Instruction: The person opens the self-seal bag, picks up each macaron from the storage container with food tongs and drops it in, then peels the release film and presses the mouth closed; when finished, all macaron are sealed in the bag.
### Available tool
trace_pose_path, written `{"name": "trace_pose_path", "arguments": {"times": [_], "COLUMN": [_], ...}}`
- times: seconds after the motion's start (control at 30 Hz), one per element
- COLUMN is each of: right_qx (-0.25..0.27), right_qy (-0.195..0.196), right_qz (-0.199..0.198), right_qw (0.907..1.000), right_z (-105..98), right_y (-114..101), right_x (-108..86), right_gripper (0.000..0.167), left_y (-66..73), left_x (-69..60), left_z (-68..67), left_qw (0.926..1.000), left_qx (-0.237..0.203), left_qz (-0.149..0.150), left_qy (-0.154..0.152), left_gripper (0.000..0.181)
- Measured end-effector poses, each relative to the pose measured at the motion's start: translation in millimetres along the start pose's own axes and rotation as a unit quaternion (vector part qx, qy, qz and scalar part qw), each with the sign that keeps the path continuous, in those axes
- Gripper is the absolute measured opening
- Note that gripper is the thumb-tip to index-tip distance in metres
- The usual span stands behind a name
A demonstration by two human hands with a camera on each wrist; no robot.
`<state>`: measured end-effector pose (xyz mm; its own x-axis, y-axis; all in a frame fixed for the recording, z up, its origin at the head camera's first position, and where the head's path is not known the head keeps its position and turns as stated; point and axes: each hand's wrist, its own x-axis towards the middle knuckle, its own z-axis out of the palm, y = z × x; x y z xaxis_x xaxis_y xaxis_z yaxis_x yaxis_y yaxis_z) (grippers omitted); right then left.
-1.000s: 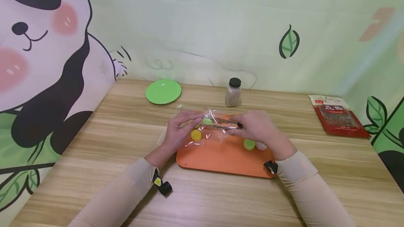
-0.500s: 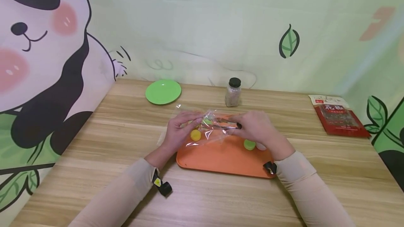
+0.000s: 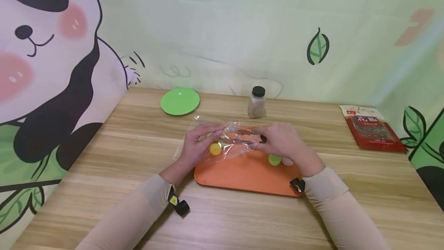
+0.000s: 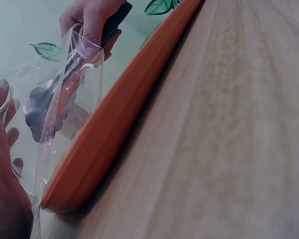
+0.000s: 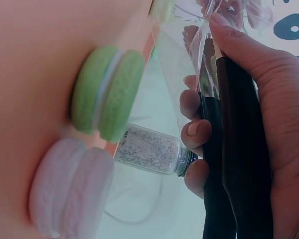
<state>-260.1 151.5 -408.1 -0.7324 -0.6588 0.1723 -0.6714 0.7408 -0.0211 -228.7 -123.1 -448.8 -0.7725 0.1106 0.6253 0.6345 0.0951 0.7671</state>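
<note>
My left hand (image 3: 197,144) grips a clear plastic bag (image 3: 229,153) over the orange tray (image 3: 243,173). In my right hand (image 3: 282,142) are metal tongs with black handles (image 5: 244,139); the left wrist view shows their scalloped ends (image 4: 37,107) inside the bag, spread apart. A yellow macaron (image 3: 215,149) and a bit of green show through the plastic near my left fingers; folds and glare partly hide them. Beside my right wrist, a green macaron (image 5: 107,92) and a pale pink one (image 5: 72,189) rest on the tray.
Behind the tray stand a green plate (image 3: 180,101) at the left and a black-lidded glass jar (image 3: 256,105) of grains. A red and white packet (image 3: 372,130) lies at the right of the table (image 3: 104,188).
The green piece that was at the tongs' tips has dropped slightly toward the yellow macaron. Both hands have stayed nearly in place, and the bag's folds have shifted.
</note>
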Motion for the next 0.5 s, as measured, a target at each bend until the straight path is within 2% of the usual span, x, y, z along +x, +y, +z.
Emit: {"name": "trace_pose_path", "arguments": {"times": [0.2, 0.5], "right_qx": [-0.003, 0.031], "right_qy": [0.006, -0.004], "right_qz": [-0.001, 0.007], "right_qw": [1.0, 0.9995], "right_z": [-2.4, -3.5], "right_y": [0.7, -1.7], "right_x": [0.4, -0.2], "right_gripper": [0.058, 0.07], "left_y": [-0.3, 1.4], "left_x": [1.6, 0.3], "left_z": [0.9, 0.2], "left_qw": [1.0, 1.0], "left_qx": [-0.004, 0.003], "left_qz": [-0.001, -0.004], "left_qy": [0.0, -0.004], "left_gripper": [0.015, 0.016]}}
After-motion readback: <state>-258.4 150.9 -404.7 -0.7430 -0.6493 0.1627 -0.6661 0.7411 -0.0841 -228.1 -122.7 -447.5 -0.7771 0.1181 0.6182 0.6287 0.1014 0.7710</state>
